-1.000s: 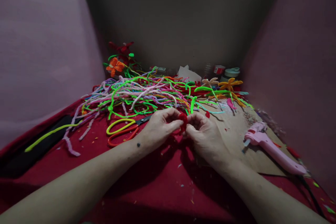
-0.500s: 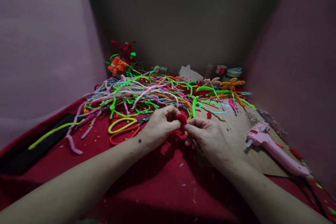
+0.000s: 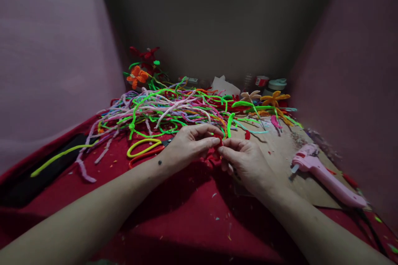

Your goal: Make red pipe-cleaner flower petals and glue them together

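Observation:
Between my two hands is a small piece of red pipe cleaner (image 3: 219, 138), mostly covered by my fingers. My left hand (image 3: 195, 145) is closed on it, thumb and fingers pinching from the left. From the right, my right hand (image 3: 244, 159) pinches it too, its fingertips almost touching the left thumb. Beside my left wrist lie scissors (image 3: 144, 148) with one yellow and one red handle, their blades partly behind the hand. A heap of coloured pipe cleaners (image 3: 174, 109) spreads just beyond my hands.
A pink glue gun (image 3: 326, 178) rests on a cardboard sheet (image 3: 280, 153) at the right. Pipe-cleaner flowers, one orange (image 3: 137, 75) and one yellow-orange (image 3: 275, 98), stand behind. A black strip (image 3: 46, 174) lies left on the red cloth (image 3: 174, 223). A lidded jar (image 3: 276, 85) stands at the back.
My left fingers have extended and come down over the red piece, covering more of it. The right hand keeps its pinch almost in place.

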Available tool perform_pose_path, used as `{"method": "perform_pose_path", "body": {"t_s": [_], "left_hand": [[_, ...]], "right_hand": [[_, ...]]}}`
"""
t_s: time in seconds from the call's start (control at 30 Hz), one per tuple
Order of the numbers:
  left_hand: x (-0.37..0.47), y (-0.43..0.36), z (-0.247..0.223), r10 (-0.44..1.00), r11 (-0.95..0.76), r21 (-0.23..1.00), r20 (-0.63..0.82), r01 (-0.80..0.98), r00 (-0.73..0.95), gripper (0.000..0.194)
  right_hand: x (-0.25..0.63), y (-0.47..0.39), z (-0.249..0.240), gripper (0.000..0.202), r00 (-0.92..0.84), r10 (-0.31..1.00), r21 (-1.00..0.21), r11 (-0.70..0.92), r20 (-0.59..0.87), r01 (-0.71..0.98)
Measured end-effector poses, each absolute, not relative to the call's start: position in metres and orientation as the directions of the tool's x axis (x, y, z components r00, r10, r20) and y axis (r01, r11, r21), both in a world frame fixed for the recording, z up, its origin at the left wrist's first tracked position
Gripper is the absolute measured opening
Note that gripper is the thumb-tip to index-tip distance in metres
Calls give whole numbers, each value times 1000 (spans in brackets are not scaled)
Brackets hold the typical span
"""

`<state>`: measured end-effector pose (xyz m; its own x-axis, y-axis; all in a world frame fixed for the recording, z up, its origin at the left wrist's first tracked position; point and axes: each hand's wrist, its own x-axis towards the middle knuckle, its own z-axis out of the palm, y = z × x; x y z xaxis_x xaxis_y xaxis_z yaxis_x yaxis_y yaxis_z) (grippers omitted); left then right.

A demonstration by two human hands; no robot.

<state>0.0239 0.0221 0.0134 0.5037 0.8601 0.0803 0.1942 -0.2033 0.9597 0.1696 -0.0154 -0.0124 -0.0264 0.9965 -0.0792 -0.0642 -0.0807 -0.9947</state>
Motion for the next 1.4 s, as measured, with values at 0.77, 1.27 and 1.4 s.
{"method": "perform_pose_path", "body": {"t_s": [0.77, 1.27, 1.4], "left_hand": [[21, 21, 15, 841, -3, 988, -80, 152, 534, 15], [23, 17, 19, 865, -463, 816, 331, 346, 378, 20], [22, 21, 20, 837, -258, 898, 23, 357, 547, 23]], "right_hand": [[169, -16, -16, 19, -97, 989, -989, -124, -116, -82], [167, -19, -13, 23, -36, 998, -983, -63, -57, -175], [169, -16, -13, 26, 36, 999, -973, -26, -35, -227]]}}
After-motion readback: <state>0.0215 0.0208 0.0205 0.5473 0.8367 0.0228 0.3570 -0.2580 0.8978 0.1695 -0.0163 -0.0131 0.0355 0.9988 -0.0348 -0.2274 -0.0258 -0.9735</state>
